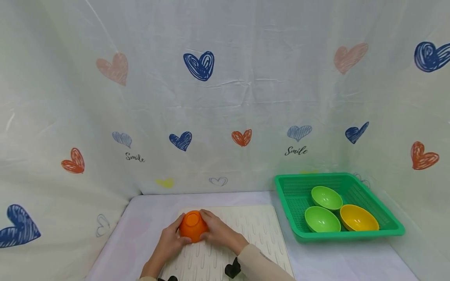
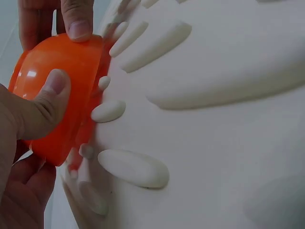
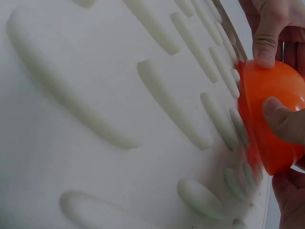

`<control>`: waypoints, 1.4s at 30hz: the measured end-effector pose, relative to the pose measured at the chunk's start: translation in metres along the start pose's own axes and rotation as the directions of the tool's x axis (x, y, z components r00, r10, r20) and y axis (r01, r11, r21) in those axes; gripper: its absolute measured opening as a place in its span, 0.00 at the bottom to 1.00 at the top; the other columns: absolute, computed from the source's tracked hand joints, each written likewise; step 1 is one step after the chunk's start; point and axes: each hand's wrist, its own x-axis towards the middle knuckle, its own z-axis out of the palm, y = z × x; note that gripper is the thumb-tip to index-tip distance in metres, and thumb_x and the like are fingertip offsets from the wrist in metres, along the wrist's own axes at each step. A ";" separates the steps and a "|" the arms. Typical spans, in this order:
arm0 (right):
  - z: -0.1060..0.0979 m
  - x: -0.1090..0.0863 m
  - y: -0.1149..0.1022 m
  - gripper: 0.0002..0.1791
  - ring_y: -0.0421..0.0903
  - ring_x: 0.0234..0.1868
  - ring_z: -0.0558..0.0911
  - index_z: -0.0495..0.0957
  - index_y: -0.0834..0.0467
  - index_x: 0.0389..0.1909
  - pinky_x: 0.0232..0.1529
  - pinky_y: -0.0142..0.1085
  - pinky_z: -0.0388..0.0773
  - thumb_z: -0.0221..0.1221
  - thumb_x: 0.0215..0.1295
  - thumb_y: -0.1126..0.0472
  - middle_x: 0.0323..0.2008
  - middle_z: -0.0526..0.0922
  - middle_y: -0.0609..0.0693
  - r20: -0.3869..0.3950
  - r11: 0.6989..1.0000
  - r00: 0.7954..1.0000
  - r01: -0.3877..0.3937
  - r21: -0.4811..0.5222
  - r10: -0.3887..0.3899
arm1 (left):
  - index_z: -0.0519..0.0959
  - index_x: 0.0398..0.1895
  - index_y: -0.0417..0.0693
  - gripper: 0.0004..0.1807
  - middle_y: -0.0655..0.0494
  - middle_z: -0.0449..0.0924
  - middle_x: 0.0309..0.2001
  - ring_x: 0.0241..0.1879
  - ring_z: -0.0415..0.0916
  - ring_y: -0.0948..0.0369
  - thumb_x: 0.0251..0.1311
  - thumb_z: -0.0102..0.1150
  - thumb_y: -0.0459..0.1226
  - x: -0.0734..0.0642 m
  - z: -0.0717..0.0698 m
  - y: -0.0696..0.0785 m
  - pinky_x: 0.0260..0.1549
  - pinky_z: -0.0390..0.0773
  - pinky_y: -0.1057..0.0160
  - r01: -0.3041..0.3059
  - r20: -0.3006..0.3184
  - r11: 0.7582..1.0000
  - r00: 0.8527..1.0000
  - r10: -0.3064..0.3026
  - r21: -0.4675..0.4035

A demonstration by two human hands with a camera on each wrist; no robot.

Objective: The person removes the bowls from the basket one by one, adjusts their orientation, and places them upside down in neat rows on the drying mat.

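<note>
An orange bowl [image 1: 192,227] is upside down at the left part of a white ridged mat [image 1: 253,230], its round base facing up. My left hand [image 1: 169,242] grips it from the left, the thumb on its near side. From the right my right hand [image 1: 219,231] holds the same bowl, fingers at the far side and thumb in front. In the left wrist view the orange bowl [image 2: 45,62] has its rim close over the mat's raised ridges. The right wrist view also shows the orange bowl [image 3: 281,90] between both hands; whether its rim touches the mat I cannot tell.
At the right of the table stands a green plastic basket [image 1: 288,207]. Inside it lie two light green bowls [image 1: 322,220] and a yellow bowl [image 1: 358,218], openings up. A white curtain [image 1: 225,97] printed with hearts hangs behind the table and along its sides.
</note>
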 end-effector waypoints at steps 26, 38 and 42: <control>0.010 0.010 0.001 0.44 0.50 0.70 0.67 0.54 0.62 0.73 0.67 0.42 0.67 0.64 0.61 0.52 0.73 0.59 0.57 0.014 0.995 0.996 -0.090 0.039 0.090 | 0.55 0.72 0.34 0.45 0.35 0.58 0.71 0.70 0.57 0.40 0.50 0.65 0.25 0.008 0.012 -0.001 0.66 0.57 0.41 0.048 0.046 0.999 0.998 -0.049 0.016; 0.006 0.012 -0.005 0.45 0.51 0.67 0.70 0.56 0.62 0.73 0.64 0.43 0.71 0.64 0.61 0.48 0.72 0.61 0.57 -0.005 0.989 0.989 -0.146 0.023 0.146 | 0.56 0.72 0.37 0.45 0.36 0.62 0.69 0.69 0.60 0.41 0.50 0.67 0.26 0.009 0.013 0.001 0.66 0.59 0.41 0.060 0.034 0.998 0.998 -0.059 -0.026; 0.007 0.012 -0.006 0.45 0.51 0.68 0.69 0.55 0.63 0.73 0.65 0.43 0.70 0.64 0.61 0.50 0.72 0.60 0.57 0.001 0.986 0.987 -0.159 0.050 0.159 | 0.56 0.72 0.37 0.46 0.36 0.62 0.69 0.69 0.61 0.41 0.50 0.68 0.27 0.009 0.011 0.000 0.65 0.61 0.42 0.054 0.029 0.998 0.998 -0.053 -0.022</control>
